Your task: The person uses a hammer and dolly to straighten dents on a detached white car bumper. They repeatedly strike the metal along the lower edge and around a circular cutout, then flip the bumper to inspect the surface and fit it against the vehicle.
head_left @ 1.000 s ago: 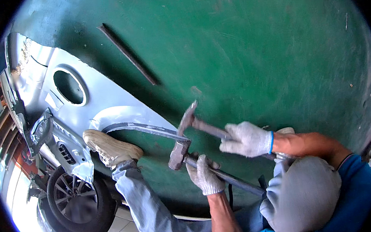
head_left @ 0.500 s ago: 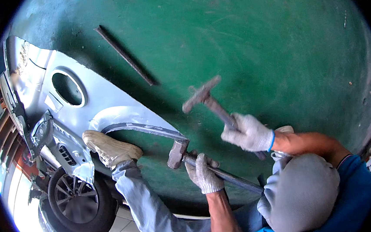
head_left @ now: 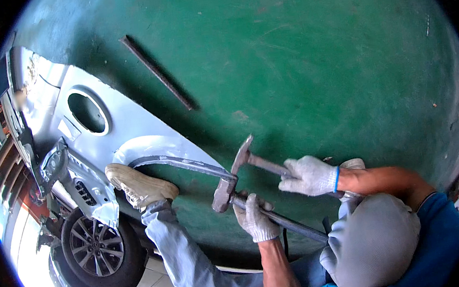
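My left hand (head_left: pixel 257 218), in a white knit glove, is closed round the handle of a sledgehammer (head_left: pixel 224 195) just behind its head. That heavy head is held up against the end of the curved wheel-arch edge of a silver car body panel (head_left: pixel 147 123). In my gloved right hand (head_left: pixel 311 176) is the handle of a smaller hammer (head_left: pixel 268 165). Its narrow head stands at the panel's corner, right above the sledgehammer head; whether it touches the metal I cannot tell. My left shoe (head_left: pixel 141 185) rests at the other end of the arch.
A dark metal bar (head_left: pixel 156 72) lies on the green floor (head_left: pixel 299 73) beyond the panel. At the lower left are a car wheel (head_left: pixel 94 246) and torn sheet-metal parts (head_left: pixel 85 190). My bent right knee (head_left: pixel 375 242) rises at the lower right.
The smaller hammer in my right hand has swung down to the panel's corner, and my right hand has lowered with it. My left hand still holds the sledgehammer, hardly moved.
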`<action>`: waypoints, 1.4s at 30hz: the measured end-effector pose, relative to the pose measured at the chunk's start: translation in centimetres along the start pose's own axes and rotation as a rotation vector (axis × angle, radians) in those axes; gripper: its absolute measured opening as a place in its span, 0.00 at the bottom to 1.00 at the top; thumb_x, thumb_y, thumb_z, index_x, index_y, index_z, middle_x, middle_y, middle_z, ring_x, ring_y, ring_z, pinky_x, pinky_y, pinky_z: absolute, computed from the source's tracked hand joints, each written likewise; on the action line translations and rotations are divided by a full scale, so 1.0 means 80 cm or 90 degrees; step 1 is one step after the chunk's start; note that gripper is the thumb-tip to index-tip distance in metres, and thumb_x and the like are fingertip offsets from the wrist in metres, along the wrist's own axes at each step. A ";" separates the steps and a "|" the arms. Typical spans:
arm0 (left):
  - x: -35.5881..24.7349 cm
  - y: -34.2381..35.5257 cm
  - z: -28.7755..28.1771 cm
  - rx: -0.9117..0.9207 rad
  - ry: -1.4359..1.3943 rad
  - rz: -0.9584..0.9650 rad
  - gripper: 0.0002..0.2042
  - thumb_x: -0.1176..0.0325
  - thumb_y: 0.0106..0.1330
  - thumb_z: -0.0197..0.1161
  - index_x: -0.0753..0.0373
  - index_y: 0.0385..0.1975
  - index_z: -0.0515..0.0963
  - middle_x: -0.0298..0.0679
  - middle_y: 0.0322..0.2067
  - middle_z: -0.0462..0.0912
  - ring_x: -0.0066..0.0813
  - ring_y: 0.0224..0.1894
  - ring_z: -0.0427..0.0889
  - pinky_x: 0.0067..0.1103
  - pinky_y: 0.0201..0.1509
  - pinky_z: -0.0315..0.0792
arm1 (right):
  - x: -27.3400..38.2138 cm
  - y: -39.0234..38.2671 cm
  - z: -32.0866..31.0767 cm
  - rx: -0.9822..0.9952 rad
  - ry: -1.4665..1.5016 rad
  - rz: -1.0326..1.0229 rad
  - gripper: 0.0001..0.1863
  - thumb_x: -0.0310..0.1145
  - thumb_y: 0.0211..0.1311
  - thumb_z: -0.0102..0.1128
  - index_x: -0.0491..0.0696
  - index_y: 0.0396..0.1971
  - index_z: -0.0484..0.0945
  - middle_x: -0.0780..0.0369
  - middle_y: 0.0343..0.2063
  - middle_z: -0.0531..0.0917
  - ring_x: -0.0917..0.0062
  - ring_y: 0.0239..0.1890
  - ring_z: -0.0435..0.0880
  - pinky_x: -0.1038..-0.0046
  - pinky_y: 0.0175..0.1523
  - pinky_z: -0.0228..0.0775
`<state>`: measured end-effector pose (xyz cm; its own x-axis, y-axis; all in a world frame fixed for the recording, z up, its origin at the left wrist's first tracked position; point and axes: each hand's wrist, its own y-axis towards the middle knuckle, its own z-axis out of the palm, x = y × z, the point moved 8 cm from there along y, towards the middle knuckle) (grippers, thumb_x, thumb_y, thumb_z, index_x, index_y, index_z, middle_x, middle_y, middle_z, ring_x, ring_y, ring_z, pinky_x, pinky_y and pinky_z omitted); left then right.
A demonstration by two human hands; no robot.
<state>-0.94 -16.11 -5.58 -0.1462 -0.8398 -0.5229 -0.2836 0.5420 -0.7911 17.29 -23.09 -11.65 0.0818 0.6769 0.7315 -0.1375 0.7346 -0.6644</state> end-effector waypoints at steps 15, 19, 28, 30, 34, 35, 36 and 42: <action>-0.013 -0.004 0.006 -0.022 0.031 0.038 0.17 0.74 0.64 0.63 0.62 0.50 0.69 0.35 0.25 0.72 0.24 0.19 0.71 0.19 0.22 0.70 | 0.027 0.014 -0.008 -0.045 0.024 -0.040 0.25 0.54 0.67 0.61 0.44 0.34 0.74 0.47 0.24 0.82 0.47 0.30 0.84 0.51 0.35 0.73; -0.013 -0.004 0.004 -0.026 0.010 0.006 0.17 0.74 0.64 0.63 0.62 0.51 0.68 0.35 0.25 0.72 0.24 0.19 0.71 0.19 0.23 0.70 | 0.023 0.017 0.003 0.018 -0.019 -0.057 0.26 0.56 0.67 0.61 0.43 0.34 0.75 0.47 0.23 0.82 0.48 0.30 0.84 0.52 0.34 0.73; -0.024 0.005 0.010 -0.015 0.009 0.026 0.16 0.74 0.65 0.62 0.61 0.51 0.68 0.35 0.25 0.72 0.24 0.19 0.71 0.20 0.23 0.71 | 0.027 0.022 0.004 0.011 -0.016 -0.047 0.25 0.53 0.65 0.63 0.43 0.33 0.75 0.49 0.23 0.81 0.49 0.29 0.84 0.57 0.33 0.73; -0.027 0.004 0.008 -0.016 0.003 0.027 0.16 0.74 0.65 0.62 0.61 0.51 0.68 0.35 0.25 0.72 0.24 0.20 0.71 0.20 0.23 0.71 | 0.048 0.021 -0.023 -0.011 0.027 -0.037 0.22 0.49 0.64 0.67 0.43 0.33 0.75 0.50 0.23 0.82 0.50 0.29 0.84 0.60 0.34 0.73; -0.027 0.008 0.012 -0.018 0.001 0.025 0.16 0.75 0.65 0.61 0.62 0.51 0.67 0.35 0.25 0.71 0.24 0.20 0.71 0.19 0.23 0.70 | 0.043 0.028 -0.016 -0.064 0.055 -0.031 0.23 0.50 0.64 0.66 0.42 0.34 0.75 0.49 0.23 0.82 0.51 0.31 0.85 0.58 0.35 0.74; -0.025 0.009 0.012 -0.021 0.006 0.020 0.16 0.75 0.65 0.62 0.62 0.51 0.67 0.35 0.25 0.71 0.24 0.20 0.71 0.19 0.23 0.70 | 0.035 0.029 0.006 0.026 -0.072 -0.026 0.24 0.53 0.66 0.63 0.43 0.34 0.74 0.47 0.25 0.82 0.48 0.31 0.85 0.50 0.36 0.73; -0.024 0.009 0.007 -0.034 0.003 0.020 0.16 0.75 0.65 0.62 0.62 0.51 0.67 0.35 0.25 0.71 0.24 0.20 0.71 0.20 0.23 0.70 | 0.043 0.028 0.009 0.019 -0.070 -0.048 0.25 0.54 0.65 0.62 0.43 0.34 0.74 0.47 0.25 0.82 0.47 0.32 0.84 0.48 0.37 0.73; -0.034 0.008 0.013 -0.024 0.015 0.042 0.17 0.73 0.66 0.62 0.62 0.53 0.68 0.33 0.25 0.72 0.23 0.21 0.71 0.19 0.23 0.69 | 0.056 0.031 -0.015 -0.075 0.028 -0.054 0.23 0.51 0.66 0.63 0.42 0.35 0.75 0.47 0.24 0.82 0.48 0.31 0.84 0.53 0.35 0.73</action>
<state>0.25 -13.45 -4.98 -0.1872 -0.8033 -0.5653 -0.3078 0.5945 -0.7429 18.48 -18.16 -10.22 0.1311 0.6110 0.7807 -0.0111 0.7883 -0.6152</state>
